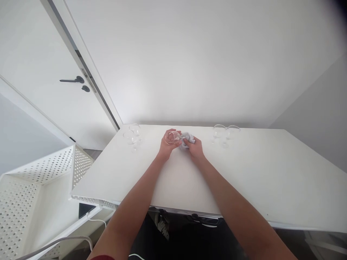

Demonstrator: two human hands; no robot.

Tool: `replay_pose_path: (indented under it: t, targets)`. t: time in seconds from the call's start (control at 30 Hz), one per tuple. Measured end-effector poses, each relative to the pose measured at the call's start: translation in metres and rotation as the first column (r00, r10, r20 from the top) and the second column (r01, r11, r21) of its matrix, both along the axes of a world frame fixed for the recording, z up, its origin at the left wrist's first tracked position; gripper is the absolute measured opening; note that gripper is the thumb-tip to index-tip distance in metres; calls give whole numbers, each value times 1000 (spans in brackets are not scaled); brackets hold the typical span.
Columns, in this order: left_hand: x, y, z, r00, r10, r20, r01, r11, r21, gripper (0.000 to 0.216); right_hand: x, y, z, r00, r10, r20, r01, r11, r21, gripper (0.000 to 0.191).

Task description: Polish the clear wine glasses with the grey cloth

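Observation:
My left hand is closed round the bowl of a clear wine glass, which lies on its side in the air with its rim toward the left. The stem points right, into a pale grey cloth. That cloth is bunched in my right hand, whose thumb and fingers press it round the stem and foot end. The cloth hides the foot of the glass. Both hands are close together above the middle of the white table.
Two stemmed glasses stand upright at the table's back left. Another pair of glasses stands at the back right. A wall rises behind the table. A white perforated unit and a cable are at the left, near a door.

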State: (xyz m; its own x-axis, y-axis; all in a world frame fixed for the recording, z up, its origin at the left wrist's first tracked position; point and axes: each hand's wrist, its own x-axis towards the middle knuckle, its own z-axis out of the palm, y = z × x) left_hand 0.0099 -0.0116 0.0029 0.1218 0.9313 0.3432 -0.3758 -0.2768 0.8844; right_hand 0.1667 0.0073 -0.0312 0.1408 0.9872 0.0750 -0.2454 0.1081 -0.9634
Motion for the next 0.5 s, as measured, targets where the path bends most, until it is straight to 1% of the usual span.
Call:
replay_pose_path:
  t: [0.1,0.17,0.27,0.37,0.43,0.5]
  targets:
    - [1,-1,-1,981,43,-189,-40,999,23,49,0,-1,3,1000,4,-14,-4,1000,12,42]
    - [1,0,-3,960,99,-260,-97,995,21,38,-1,-2,5,1000,20,-13,-20,1000,6,41]
    - [2,1,-3,956,165,-241,-172,985,-7,33,-3,-3,7,996,74,-45,-74,997,1,39]
    - [1,2,-3,961,196,-195,-203,979,-19,32,-3,-1,6,982,108,-155,-112,994,-13,41]
    - [0,3,-3,965,230,-128,-236,971,-34,30,0,2,3,981,46,-186,-52,998,-27,44]
    - [-1,3,-3,963,262,-63,-265,963,-49,28,4,4,-2,989,-81,-121,79,997,-19,46]
